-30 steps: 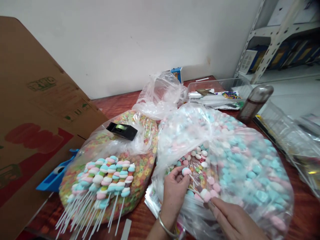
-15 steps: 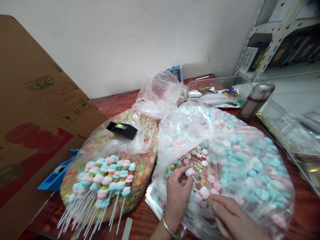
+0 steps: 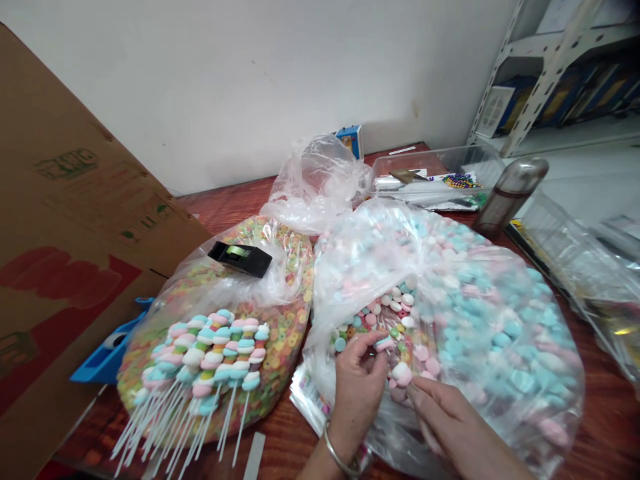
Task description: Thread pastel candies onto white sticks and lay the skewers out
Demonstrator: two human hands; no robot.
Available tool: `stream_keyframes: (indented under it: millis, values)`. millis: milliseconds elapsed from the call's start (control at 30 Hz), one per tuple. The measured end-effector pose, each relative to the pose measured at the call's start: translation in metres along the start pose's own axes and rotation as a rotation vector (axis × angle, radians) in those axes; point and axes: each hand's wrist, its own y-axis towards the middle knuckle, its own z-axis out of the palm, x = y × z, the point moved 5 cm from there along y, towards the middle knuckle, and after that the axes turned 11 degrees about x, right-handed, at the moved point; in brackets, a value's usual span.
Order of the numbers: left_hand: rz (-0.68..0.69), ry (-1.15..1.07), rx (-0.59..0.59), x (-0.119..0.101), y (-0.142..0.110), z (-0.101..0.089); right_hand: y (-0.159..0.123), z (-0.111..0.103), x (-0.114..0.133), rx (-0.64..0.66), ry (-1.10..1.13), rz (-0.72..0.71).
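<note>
My left hand (image 3: 364,363) pinches a pink and blue marshmallow (image 3: 384,343) between thumb and fingers, over the opening of a clear plastic bag (image 3: 330,313). Just below and to the right, my right hand (image 3: 435,403) is closed at the base of a marshmallow skewer (image 3: 401,375); its end shows white and pink pieces, and most of its stick is hidden. Loose marshmallows (image 3: 430,365) and small coloured candy rings lie in the bag under both hands. To the left, several finished-looking marshmallow skewers (image 3: 213,357) lie in a pile, their white sticks pointing toward me.
The skewer pile rests on a bag of candy rings (image 3: 280,347), with a black tape dispenser (image 3: 241,259) on top. A big marshmallow bag (image 3: 500,333) spreads right. Around are a cardboard box (image 3: 75,267), blue dispenser (image 3: 107,350), clear tray (image 3: 435,180) and metal flask (image 3: 511,197).
My right hand has moved slightly left and up with the skewer, closer to my left hand. The left hand's marshmallow has turned a little. The whole view has shifted slightly.
</note>
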Motion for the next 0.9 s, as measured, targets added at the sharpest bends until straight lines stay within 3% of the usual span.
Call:
stream_keyframes:
  millis: [200, 300, 400, 500, 600, 667, 800, 900]
  values:
    - [0.078, 0.038, 0.086, 0.001, -0.008, 0.010, 0.011, -0.004, -0.001, 0.029, -0.087, -0.059]
    - [0.121, 0.029, 0.087, 0.002, -0.014, 0.013, 0.014, -0.013, 0.010, -0.062, -0.266, -0.191]
    - [0.062, -0.153, 0.037, 0.005, -0.014, 0.009, 0.012, -0.023, 0.015, -0.140, -0.371, -0.209]
    - [-0.043, -0.218, -0.091, 0.007, -0.009, -0.011, 0.005, -0.033, 0.015, -0.203, -0.439, -0.173]
    - [-0.026, 0.148, -0.159, -0.003, -0.002, -0.038, -0.004, -0.045, 0.011, -0.272, -0.502, -0.170]
    - [0.052, 0.438, -0.076, -0.011, 0.003, -0.044, -0.007, -0.051, 0.007, -0.300, -0.570, -0.152]
    - [0.080, 0.796, 0.194, -0.008, 0.006, -0.031, -0.003, -0.053, 0.003, -0.289, -0.676, -0.132]
    - [0.057, 0.923, 0.281, 0.001, 0.004, -0.019, 0.005, -0.050, 0.004, -0.261, -0.714, -0.123]
